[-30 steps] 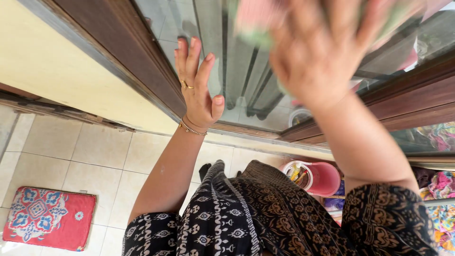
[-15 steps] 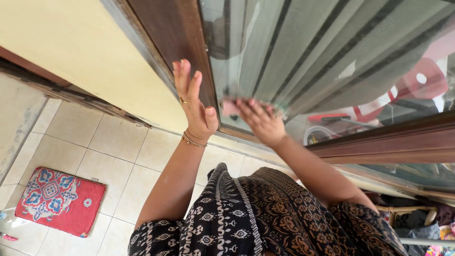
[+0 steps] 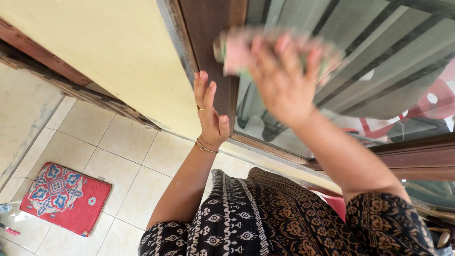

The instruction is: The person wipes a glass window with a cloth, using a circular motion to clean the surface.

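A: Where is the left hand?

B: Flat and spread against the dark brown wooden window frame, fingers straight and pointing up. It grips nothing. A thin gold ring sits on one finger and a gold beaded bracelet circles the wrist.

A: And the right hand?

B: Higher up and to the right, blurred, fingers splayed over a pink and green cleaning cloth, pressing it against the glass window pane just beside the frame. The cloth shows at the left edge of the fingers and a little past them on the right.

A: What lies around?

B: A pale yellow wall runs left of the frame. Below is a floor of cream tiles, and a red patterned cushion lies on it at the near left, well apart from both hands. The person's black and brown patterned dress fills the bottom. The glass reflects grey vertical bars and something red.
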